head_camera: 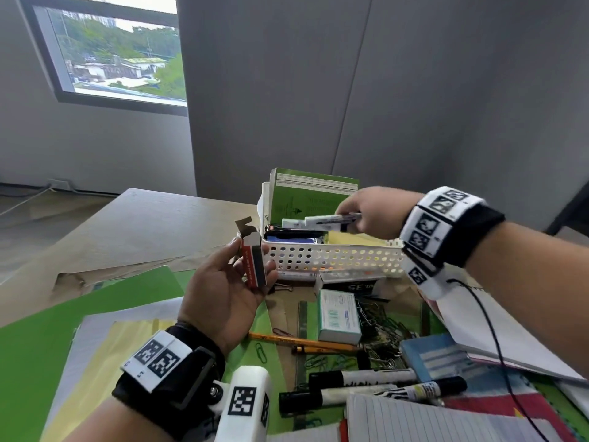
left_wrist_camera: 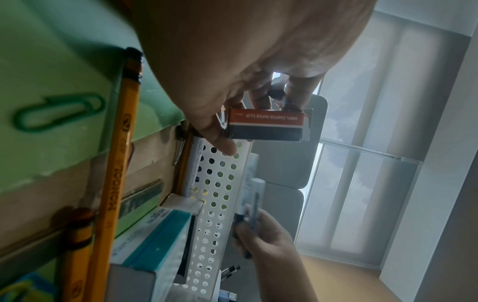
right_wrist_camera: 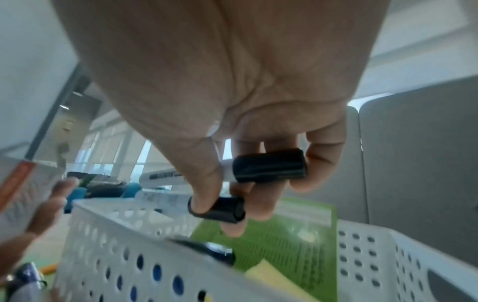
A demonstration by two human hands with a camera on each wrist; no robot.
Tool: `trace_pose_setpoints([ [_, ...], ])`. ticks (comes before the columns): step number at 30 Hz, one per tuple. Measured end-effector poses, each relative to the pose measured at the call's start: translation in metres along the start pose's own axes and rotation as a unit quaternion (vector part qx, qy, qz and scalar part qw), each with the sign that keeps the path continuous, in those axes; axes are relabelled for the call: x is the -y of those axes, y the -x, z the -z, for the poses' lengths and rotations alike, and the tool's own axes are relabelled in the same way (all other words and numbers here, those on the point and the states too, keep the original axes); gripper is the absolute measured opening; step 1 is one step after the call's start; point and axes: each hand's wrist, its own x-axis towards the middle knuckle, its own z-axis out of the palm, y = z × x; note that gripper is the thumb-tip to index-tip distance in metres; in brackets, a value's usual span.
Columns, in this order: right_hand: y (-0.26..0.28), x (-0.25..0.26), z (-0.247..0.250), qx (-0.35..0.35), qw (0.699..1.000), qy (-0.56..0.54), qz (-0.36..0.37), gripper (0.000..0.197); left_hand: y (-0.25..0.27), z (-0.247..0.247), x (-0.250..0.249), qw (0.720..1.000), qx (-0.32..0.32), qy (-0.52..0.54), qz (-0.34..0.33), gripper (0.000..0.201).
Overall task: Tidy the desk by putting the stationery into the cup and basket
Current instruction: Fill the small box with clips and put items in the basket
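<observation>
Head view: my right hand (head_camera: 373, 215) is over the white perforated basket (head_camera: 334, 255), its grip pinching two white markers with black caps (head_camera: 331, 220) held side by side and level above the basket's open top. From the right wrist view, my thumb and fingers (right_wrist_camera: 204, 183) curl round both black caps (right_wrist_camera: 269, 168), one above the other, just over the basket's rim (right_wrist_camera: 124, 210).

My left hand (head_camera: 223, 291) is at the basket's left end, its grip closed round one small red, white and black paper clip box (head_camera: 255, 264), upright, with its top flap open. The left wrist view shows the words "vinyl coated paper clip" on that box (left_wrist_camera: 266, 124), held just beside the basket wall (left_wrist_camera: 220, 194).

Inside the basket I count one green booklet (head_camera: 306, 199) standing against the far wall, one yellow pad (head_camera: 357, 239), one blue item (head_camera: 290, 240) and one black pen (head_camera: 293, 233).

On the worktop (head_camera: 143, 224) in front of the basket lie one teal and white box (head_camera: 338, 314), two yellow pencils (head_camera: 302, 342), three more markers (head_camera: 360, 378), a tangle of loose paper clips (head_camera: 379, 320) too many to count, one binder clip (head_camera: 283, 287) and one blue notepad (head_camera: 436, 355). No cup shows in any view.
</observation>
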Motion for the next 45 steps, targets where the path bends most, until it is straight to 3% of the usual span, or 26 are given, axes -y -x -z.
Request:
trace_pose_setpoints([
  [4, -0.027, 0.010, -0.017, 0.091, 0.995, 0.035, 0.003, 0.028, 0.001, 0.000, -0.001, 1.000, -0.001, 0.001, 0.011, 0.041],
  [10, -0.033, 0.013, -0.015, 0.146, 0.982, -0.121, -0.010, 0.023, 0.000, -0.002, 0.000, 1.000, -0.004, -0.001, 0.014, 0.051],
  [13, -0.029, 0.016, -0.016, 0.165, 0.962, -0.219, -0.005, 0.031, -0.002, -0.001, 0.001, 1.000, 0.000, -0.005, 0.013, 0.051],
  [15, -0.022, 0.015, -0.015, 0.121, 0.953, -0.277, -0.001, 0.028, -0.002, -0.001, 0.001, 1.000, 0.002, -0.009, 0.014, 0.052],
  [18, 0.004, 0.015, -0.010, -0.026, 0.979, -0.199, 0.035, 0.017, -0.002, 0.000, 0.001, 1.000, 0.005, -0.011, 0.013, 0.048],
  [20, 0.033, 0.023, -0.008, -0.073, 0.982, -0.161, 0.067, 0.012, -0.002, 0.001, 0.001, 1.000, 0.011, -0.012, 0.011, 0.044],
  [25, 0.098, 0.040, -0.028, 0.071, 0.988, -0.037, 0.129, 0.005, -0.002, 0.001, 0.002, 1.000, 0.020, -0.021, 0.009, 0.038],
  [26, 0.103, 0.040, -0.036, 0.082, 0.987, -0.014, 0.137, 0.016, -0.002, 0.001, 0.002, 0.999, 0.022, -0.023, 0.011, 0.038],
  [29, 0.105, 0.037, -0.059, 0.106, 0.986, 0.030, 0.123, 0.076, -0.001, 0.001, 0.003, 0.999, 0.025, -0.026, 0.012, 0.037],
  [31, 0.099, 0.037, -0.068, 0.102, 0.984, 0.067, 0.129, 0.094, -0.001, 0.001, 0.003, 0.999, 0.027, -0.027, 0.013, 0.038],
  [36, 0.083, 0.038, -0.059, 0.053, 0.973, 0.077, 0.211, 0.073, 0.001, 0.000, 0.001, 0.999, 0.019, -0.024, 0.014, 0.037],
  [38, 0.078, 0.032, -0.050, 0.039, 0.974, 0.022, 0.224, 0.061, 0.001, 0.000, 0.000, 1.000, 0.012, -0.020, 0.017, 0.038],
  [40, 0.075, 0.020, -0.039, 0.046, 0.969, -0.142, 0.198, 0.057, 0.001, -0.001, 0.000, 1.000, 0.009, -0.018, 0.019, 0.039],
  [42, 0.072, 0.008, -0.028, 0.046, 0.933, -0.319, 0.163, 0.055, 0.002, -0.003, 0.000, 1.000, 0.008, -0.016, 0.018, 0.041],
  [45, 0.058, -0.002, -0.014, -0.018, 0.873, -0.480, 0.089, 0.055, 0.002, -0.005, 0.000, 1.000, 0.005, -0.009, 0.016, 0.052],
])
